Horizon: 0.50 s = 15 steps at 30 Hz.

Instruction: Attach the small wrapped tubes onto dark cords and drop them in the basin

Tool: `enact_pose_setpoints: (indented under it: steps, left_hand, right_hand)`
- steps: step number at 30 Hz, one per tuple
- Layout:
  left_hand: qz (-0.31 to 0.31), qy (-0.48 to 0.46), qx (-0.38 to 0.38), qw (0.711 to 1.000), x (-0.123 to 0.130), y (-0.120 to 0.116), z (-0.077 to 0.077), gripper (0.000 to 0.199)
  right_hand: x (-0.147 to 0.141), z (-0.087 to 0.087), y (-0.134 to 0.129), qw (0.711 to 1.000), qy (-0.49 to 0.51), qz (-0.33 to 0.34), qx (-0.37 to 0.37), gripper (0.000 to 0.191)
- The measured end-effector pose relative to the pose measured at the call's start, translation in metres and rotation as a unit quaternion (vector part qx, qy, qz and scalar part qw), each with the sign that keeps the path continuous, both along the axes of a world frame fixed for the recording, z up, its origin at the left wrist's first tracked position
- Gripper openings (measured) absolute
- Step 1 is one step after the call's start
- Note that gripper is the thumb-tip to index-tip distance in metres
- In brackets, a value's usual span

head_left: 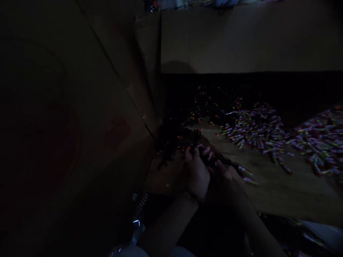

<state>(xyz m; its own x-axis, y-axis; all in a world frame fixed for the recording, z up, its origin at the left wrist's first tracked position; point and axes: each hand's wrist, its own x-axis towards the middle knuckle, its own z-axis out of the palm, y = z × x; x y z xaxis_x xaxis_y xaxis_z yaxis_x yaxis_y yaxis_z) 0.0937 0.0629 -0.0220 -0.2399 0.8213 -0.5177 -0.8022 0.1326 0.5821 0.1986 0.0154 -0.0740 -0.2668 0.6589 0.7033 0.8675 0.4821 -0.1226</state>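
1. Looks out on a very dim workspace, hemmed in by a broad brown panel (53,160) at 9 to 10 o'clock from the hands and by a cardboard panel (249,39) at 12 to 1.
2. Works over a wooden board (281,192), reaching from beneath the hands out toward 4 o'clock.
3. Shows two heaps of slender, colourfully striped pieces: a near heap (254,132) at 2 o'clock and a far heap (327,139) between 2 and 3, running to the edge of view.
4. Has a scatter of orange and yellow bits (193,117) at 11 o'clock, lost among black shapes and shadow.
5. Curls the left hand (198,175) around a dark bundle of slender pieces (245,172), with bright ends poking out toward 4 o'clock; closes the right hand (230,180) on the same bundle, just beside the left. Blurs too much for a count.
6. Seems midway, judging by the full grasp and the plenty lying loose in heaps and scatter. Cannot tell finished pieces from waiting ones.
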Motion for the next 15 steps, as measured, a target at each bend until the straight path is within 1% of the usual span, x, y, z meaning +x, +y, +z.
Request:
enact_pose_setpoints:
  steps: [2, 6, 10, 13, 15]
  left_hand:
    - [0.011, -0.019, -0.022, 1.000, 0.002, 0.002, -0.003, 0.019]
    - [0.024, -0.019, -0.046, 0.998, 0.001, 0.002, -0.007, 0.022]
    - [0.033, -0.027, -0.054, 0.998, 0.001, 0.002, -0.010, 0.021]
    - [0.034, -0.030, -0.052, 0.998, 0.005, 0.002, -0.012, 0.022]
    - [0.016, -0.015, -0.038, 0.999, 0.005, -0.003, -0.011, 0.021]
  right_hand:
    - [0.004, -0.005, 0.000, 1.000, -0.015, 0.003, 0.006, 0.042]
    - [0.011, -0.015, -0.001, 0.999, -0.039, 0.009, -0.031, 0.042]
    - [0.010, -0.010, -0.001, 0.997, -0.055, 0.056, -0.008, 0.034]
    - [0.007, -0.006, 0.001, 0.996, -0.044, 0.077, 0.003, 0.027]
    - [0.009, -0.007, 0.001, 0.997, -0.027, 0.063, -0.034, 0.022]
